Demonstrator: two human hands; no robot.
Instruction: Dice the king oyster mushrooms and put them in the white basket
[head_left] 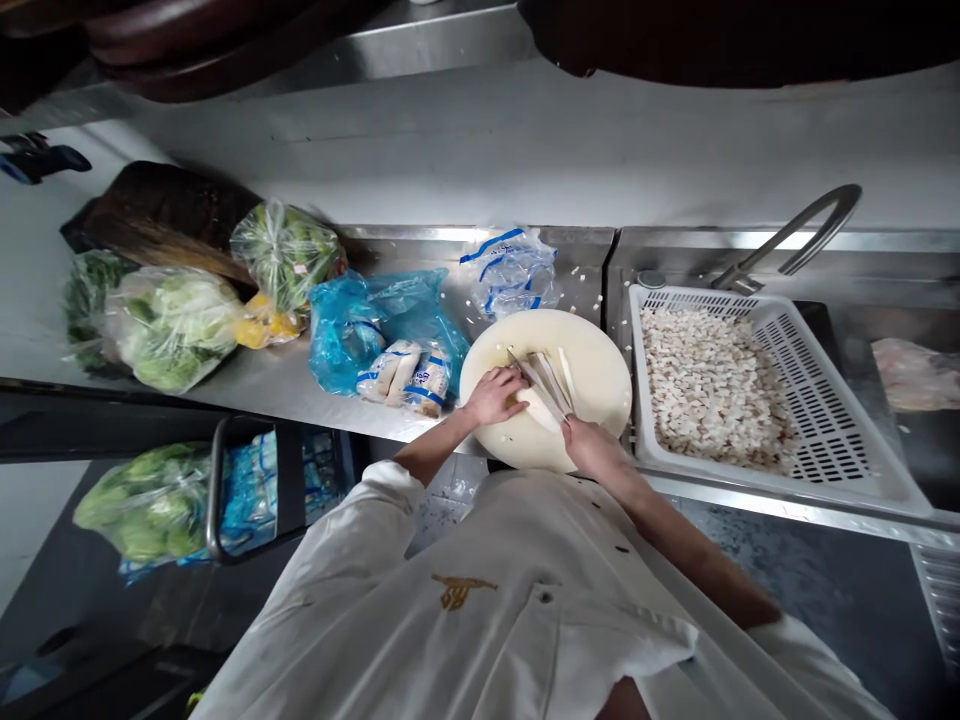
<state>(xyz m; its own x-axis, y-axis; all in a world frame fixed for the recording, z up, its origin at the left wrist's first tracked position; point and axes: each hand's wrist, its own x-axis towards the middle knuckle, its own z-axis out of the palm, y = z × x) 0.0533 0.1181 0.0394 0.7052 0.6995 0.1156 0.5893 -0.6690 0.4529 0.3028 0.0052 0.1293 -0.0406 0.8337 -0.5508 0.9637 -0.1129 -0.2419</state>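
On a round white cutting board (600, 370), my right hand (592, 447) grips a knife (541, 388) by its handle, the blade pointing away to the upper left. My left hand (495, 397) rests with bent fingers on a pale piece of king oyster mushroom (541, 410), holding it against the board beside the blade. Long mushroom strips (565, 368) lie just beyond the knife. To the left of the board, packs of whole king oyster mushrooms (427, 382) sit on an open blue plastic bag (420, 310).
A white perforated basket (832, 400) of diced mushroom (712, 385) stands at right, under a faucet (817, 225). An opened clear wrapper (517, 275) lies behind the board. Bagged greens (176, 325) and a dark wooden block (165, 220) occupy the left. Bagged vegetables (154, 500) sit below.
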